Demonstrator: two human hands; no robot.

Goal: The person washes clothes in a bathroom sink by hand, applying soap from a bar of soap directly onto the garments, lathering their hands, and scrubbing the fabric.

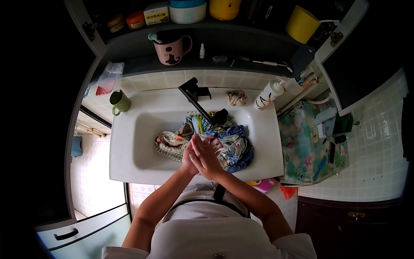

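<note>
Over the white sink (144, 149), my left hand (188, 161) and my right hand (207, 159) are pressed together. The right fingers lie stretched across the left palm. Part of the left hand is hidden under the right, though some of its fingertips show, extended, beyond it. No object is visible between the palms. Below them, crumpled patterned cloths (235, 144) fill the middle of the basin, with a beige knit-like piece (168, 144) on the left. A black faucet (197, 101) reaches over the cloths from the back rim.
A green mug (120, 102) stands on the sink's left corner. Along the back rim are a small bunched cloth (236, 97) and a white pump bottle (269, 94). Above, an open cabinet shelf holds a pink mug (171, 49) and a yellow cup (303, 24). A patterned cover (297, 151) lies right.
</note>
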